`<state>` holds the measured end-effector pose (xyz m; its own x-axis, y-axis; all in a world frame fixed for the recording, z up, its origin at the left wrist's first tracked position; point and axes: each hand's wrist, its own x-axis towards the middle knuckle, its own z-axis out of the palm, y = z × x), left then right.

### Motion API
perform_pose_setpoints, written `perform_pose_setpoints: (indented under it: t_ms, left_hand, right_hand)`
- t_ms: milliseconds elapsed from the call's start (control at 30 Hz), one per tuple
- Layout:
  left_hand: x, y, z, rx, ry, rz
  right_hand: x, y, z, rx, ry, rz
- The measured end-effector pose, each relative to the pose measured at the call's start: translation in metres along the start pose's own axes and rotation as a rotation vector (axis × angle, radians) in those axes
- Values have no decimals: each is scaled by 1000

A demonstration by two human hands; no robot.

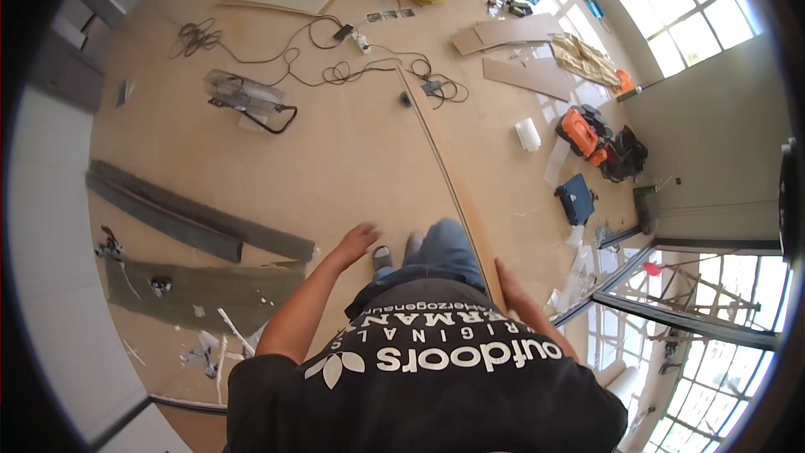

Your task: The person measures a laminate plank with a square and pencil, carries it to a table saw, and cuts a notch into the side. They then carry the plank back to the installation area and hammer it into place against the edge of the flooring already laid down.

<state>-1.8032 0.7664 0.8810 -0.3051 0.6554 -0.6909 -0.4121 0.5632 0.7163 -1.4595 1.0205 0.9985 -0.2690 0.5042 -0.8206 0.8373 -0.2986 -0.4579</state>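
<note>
My right hand (509,283) grips the side of a long, narrow tan board (457,184) that runs from beside my hip away along the floor (352,164), with a thin rail along its left edge. My left hand (360,242) hangs free beside my leg (444,247), its fingers loosely apart and holding nothing. A small dark object (406,99) lies beside the board's far part. My dark shirt fills the lower middle.
Tangled cables (293,59), a framed tool (251,101), dark long strips (168,210), flat boards (524,75), an orange case (579,130), blue case (574,197) and white roll (527,134) lie around me. Cabinets (50,168) stand left; a glazed opening (688,310) is at right.
</note>
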Motion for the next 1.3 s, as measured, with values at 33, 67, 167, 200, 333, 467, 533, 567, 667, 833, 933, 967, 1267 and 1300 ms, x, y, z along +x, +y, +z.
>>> perform_pose_setpoints:
  t_ms: [33, 67, 167, 200, 333, 467, 533, 567, 667, 833, 933, 967, 1267, 1300]
  left_hand:
    - [15, 56, -2, -103, -192, 3]
    - [36, 102, 1, -168, -402, 38]
    - [94, 206, 27, -382, -729, 28]
    - [115, 223, 33, -205, -663, 178]
    - [233, 349, 4, -116, -513, 301]
    - [300, 464, -33, -913, -307, 123]
    - [349, 505, -71, -1075, -307, 179]
    - [381, 529, -97, -1225, -304, 246]
    - [448, 570, -182, -1194, -107, 398]
    - [556, 684, -332, -1241, 58, 584]
    - [614, 734, -399, -1218, 298, 584]
    - [637, 740, -422, -1263, 211, 598]
    - [849, 811, -449, -1521, 439, 545]
    - [879, 828, -471, -1548, 390, 561]
  right_hand:
    - [31, -37, -3, -9, -47, 99]
    - [60, -76, -2, -9, -68, 84]
    - [143, -196, -21, -164, -96, -147]
    - [170, -247, -33, -287, -129, -142]
    - [257, -442, -78, -526, 41, -283]
    - [293, -656, -94, -802, 218, -507]
    - [296, -747, -80, -830, 215, -620]
    - [303, -794, -80, -847, 216, -746]
    - [333, -892, -95, -842, 72, -777]
    - [501, -932, -253, -898, 11, -696]
    - [567, -962, -304, -958, 95, -635]
    - [590, -982, -307, -985, 90, -634]
    - [833, -1215, -327, -1093, 54, -805]
    - [855, -1247, -328, -1112, 41, -800]
